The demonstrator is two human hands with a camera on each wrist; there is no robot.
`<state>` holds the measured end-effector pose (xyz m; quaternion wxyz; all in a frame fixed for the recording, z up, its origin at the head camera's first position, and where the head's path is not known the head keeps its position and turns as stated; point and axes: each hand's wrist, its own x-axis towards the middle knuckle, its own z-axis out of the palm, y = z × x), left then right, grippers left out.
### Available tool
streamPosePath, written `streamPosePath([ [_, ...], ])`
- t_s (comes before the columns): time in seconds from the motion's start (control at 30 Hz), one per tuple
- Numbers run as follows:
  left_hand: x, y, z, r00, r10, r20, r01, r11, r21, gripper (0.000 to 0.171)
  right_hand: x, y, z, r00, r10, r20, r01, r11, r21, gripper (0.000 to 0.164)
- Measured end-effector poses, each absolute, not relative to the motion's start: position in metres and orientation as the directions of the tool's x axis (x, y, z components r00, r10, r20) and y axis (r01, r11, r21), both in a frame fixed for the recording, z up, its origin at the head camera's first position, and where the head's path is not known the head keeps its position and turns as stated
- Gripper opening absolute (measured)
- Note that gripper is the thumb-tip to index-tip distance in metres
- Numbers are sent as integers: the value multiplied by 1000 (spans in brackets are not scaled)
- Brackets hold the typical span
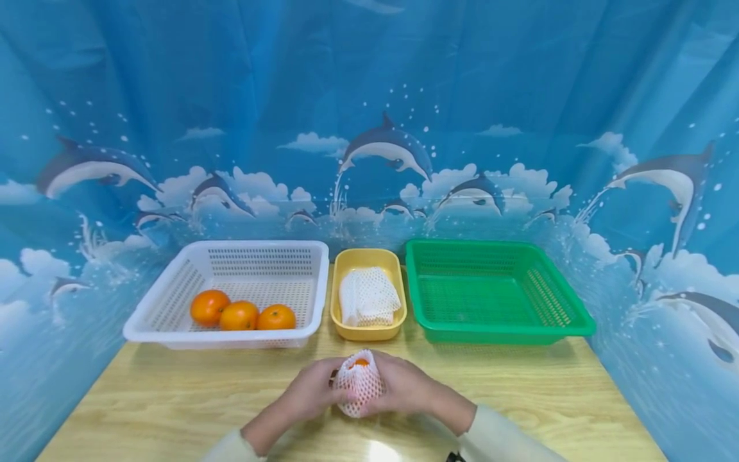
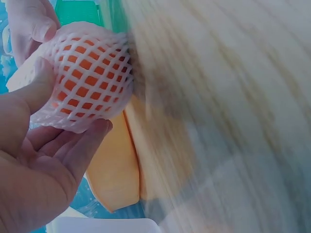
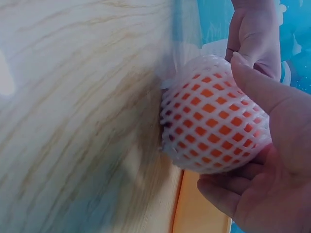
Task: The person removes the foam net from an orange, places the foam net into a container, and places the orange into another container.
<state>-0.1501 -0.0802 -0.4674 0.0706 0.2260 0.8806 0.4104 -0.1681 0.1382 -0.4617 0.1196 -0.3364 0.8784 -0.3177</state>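
An orange wrapped in a white foam net (image 1: pixel 361 388) is held between both hands just above or on the table, in front of the yellow tray. My left hand (image 1: pixel 314 388) grips it from the left, thumb on the near side. From the right, my right hand (image 1: pixel 407 384) holds it the same way. Orange peel shows through the mesh (image 2: pixel 90 80) in the left wrist view and at the sleeve's top opening in the head view. In the right wrist view the net (image 3: pixel 209 126) covers most of the fruit, with fingers curled beneath.
A white basket (image 1: pixel 314 282) at the left holds three oranges (image 1: pixel 239 316). The yellow tray (image 1: pixel 340 273) in the middle holds folded white foam nets (image 1: pixel 369 295). A green basket (image 1: pixel 491 333) stands at the right. Behind them hangs a blue dolphin curtain (image 1: pixel 369 77).
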Motion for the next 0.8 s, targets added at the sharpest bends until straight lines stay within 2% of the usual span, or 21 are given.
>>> streamPosePath([
  [0.13,-149,-80,-467,-896,435,91,368,610,701,45,-169,136,-461,-748,-663,0,-505,570,-649,83],
  [0.37,-149,-81,-467,-897,430,104,371,604,705,44,-169,133,-457,-756,-654,-21,-492,590,-641,77],
  [0.67,-146,-78,-466,-902,423,85,353,610,709,47,-165,131,-447,-752,-656,-66,-552,680,-482,81],
  [0.8,-145,-78,-467,-909,409,78,336,611,717,50,-167,129,-444,-748,-662,-52,-577,686,-443,77],
])
